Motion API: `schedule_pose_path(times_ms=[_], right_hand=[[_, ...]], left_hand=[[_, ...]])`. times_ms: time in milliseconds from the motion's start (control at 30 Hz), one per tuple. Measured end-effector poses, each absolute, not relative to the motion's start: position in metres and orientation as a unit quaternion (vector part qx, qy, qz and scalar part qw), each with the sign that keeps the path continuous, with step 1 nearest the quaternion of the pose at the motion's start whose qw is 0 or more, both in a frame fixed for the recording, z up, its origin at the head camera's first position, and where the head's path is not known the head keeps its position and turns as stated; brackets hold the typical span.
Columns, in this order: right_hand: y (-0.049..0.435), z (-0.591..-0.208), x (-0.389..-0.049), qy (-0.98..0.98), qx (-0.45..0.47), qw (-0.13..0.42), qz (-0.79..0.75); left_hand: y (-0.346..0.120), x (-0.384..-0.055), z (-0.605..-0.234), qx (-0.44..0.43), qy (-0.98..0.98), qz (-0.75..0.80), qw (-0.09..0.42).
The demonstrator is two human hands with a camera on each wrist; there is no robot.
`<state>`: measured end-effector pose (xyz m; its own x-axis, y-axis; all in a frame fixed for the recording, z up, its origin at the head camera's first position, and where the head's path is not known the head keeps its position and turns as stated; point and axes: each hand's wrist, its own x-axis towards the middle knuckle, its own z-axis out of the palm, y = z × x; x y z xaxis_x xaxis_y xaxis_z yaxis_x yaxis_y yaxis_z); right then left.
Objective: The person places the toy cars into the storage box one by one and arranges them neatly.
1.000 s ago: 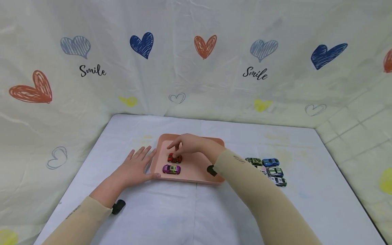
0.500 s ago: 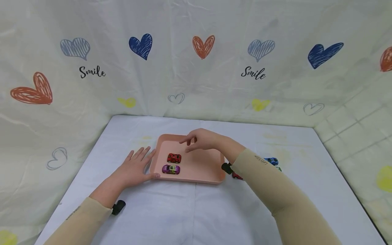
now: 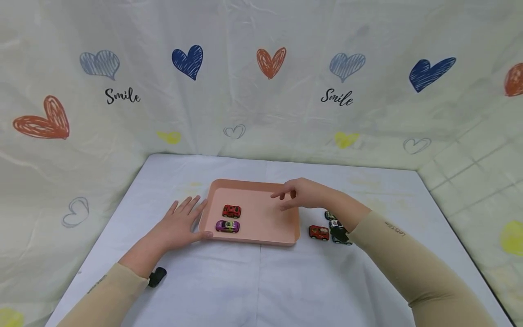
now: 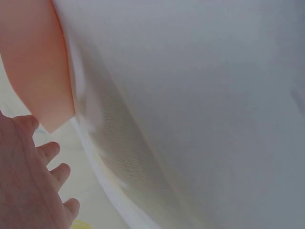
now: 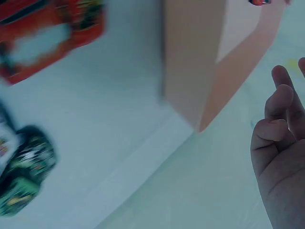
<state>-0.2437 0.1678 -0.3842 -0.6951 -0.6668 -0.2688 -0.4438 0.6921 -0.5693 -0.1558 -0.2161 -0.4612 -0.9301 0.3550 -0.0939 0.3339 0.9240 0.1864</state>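
Note:
A pink tray [image 3: 261,222] lies on the white-covered table, with a red toy car [image 3: 231,211] and a purple toy car [image 3: 227,226] side by side in its left part. My left hand [image 3: 180,225] rests at the tray's left edge, fingers spread, thumb on the near left corner. Over the tray's right side hangs my right hand [image 3: 304,193], its fingers loosely bent and holding nothing. Another red toy car [image 3: 318,232] sits just right of the tray. Close beside it, a green toy car [image 3: 329,215] and others are partly hidden behind my right wrist.
The white tablecloth [image 3: 229,281] stretches in front of the tray. Behind the table hangs a pale curtain [image 3: 237,104] printed with hearts. In the right wrist view, the tray's outer wall [image 5: 190,67] stands near the blurred toy cars.
My right hand has let go of the red toy car in the tray and moved right, uncovering the other red car beside the tray. My left hand has stayed put.

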Motion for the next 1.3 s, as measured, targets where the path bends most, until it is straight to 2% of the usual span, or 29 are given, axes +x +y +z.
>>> schedule_pose_path(times_ms=[333, 600, 1067, 1300], right_hand=[[0.228, -0.390, -0.221, 0.901, -0.301, 0.236, -0.205], [0.257, -0.386, -0.210, 0.902, -0.286, 0.246, -0.209], [0.257, -0.407, -0.209, 0.911, -0.247, 0.285, -0.170], [0.256, -0.416, -0.208, 0.917, -0.264, 0.272, -0.121]], left_hand=[[-0.215, -0.155, -0.458, 0.175, 0.979, 0.081, 0.063], [-0.213, -0.156, -0.459, 0.173, 0.979, 0.083, 0.063], [-0.219, -0.161, -0.472, 0.174, 0.980, 0.080, 0.058], [-0.216, -0.159, -0.466, 0.178, 0.979, 0.086, 0.059]])
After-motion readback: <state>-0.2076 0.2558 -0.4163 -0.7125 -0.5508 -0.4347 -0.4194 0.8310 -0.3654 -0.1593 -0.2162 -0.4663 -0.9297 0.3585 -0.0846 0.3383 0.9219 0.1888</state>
